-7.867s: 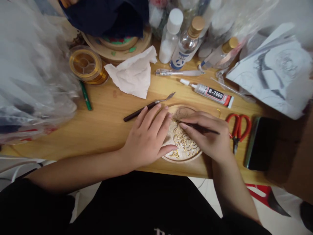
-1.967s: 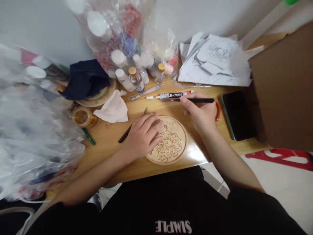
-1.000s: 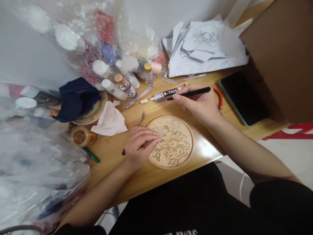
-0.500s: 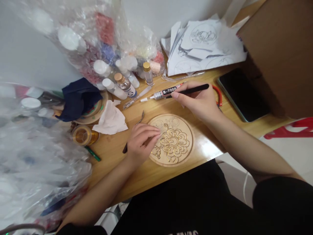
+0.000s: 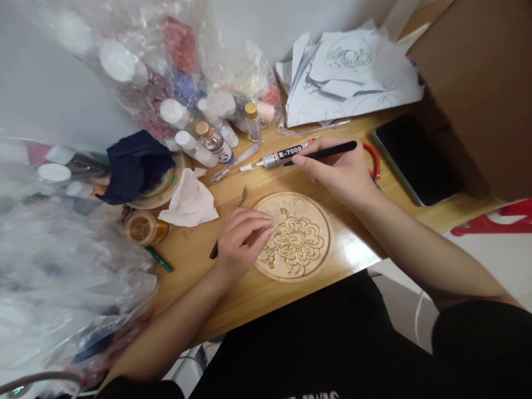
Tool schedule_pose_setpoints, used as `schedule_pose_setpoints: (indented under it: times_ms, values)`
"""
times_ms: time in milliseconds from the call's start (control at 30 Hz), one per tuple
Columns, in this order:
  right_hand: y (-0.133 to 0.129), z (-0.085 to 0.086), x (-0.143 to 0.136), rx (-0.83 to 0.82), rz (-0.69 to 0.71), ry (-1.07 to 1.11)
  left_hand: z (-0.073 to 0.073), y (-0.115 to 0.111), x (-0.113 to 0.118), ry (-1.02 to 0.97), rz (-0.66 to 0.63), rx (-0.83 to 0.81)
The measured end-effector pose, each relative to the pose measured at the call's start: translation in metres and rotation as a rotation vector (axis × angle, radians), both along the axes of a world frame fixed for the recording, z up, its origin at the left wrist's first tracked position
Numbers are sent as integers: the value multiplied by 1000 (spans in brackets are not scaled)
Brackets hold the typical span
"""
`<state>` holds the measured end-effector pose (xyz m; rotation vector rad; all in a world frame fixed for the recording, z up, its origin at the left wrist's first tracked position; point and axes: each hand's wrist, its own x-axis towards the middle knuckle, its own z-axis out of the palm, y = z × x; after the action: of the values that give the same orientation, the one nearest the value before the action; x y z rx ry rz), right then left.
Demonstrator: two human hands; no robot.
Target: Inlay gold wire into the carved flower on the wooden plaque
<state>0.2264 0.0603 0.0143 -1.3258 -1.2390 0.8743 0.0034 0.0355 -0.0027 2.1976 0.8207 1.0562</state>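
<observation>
At desk [image 5: 236,299], right fingers [image 5: 306,163] pinching 1 black tool [image 5: 338,150], left fingers [image 5: 251,223] (over disc [image 5: 320,221]) together

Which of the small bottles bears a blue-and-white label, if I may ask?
The clear, tan-capped bottle; no other bottle shows such a label.

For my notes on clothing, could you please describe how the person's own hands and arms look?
The left hand and right hand are bare: no glove, ring or bracelet can be seen. The right sleeve is loose, plain black, and ends near the elbow. The left sleeve is black too, but only partly in view.
</observation>
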Motion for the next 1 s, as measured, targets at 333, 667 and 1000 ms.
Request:
schedule_pose_setpoints:
  times_ms: [333, 667, 1000]
  values:
    - [1, 2, -1, -15, 13, -10, -1, 1, 0, -9, -23, -46]
    - [-1, 2, -1, -15, 10, 20, 3, -5, -4, 332, -88, 255]
    - [0, 2, -1, -8, 17, 1, 0, -7, -3, 598, -99, 224]
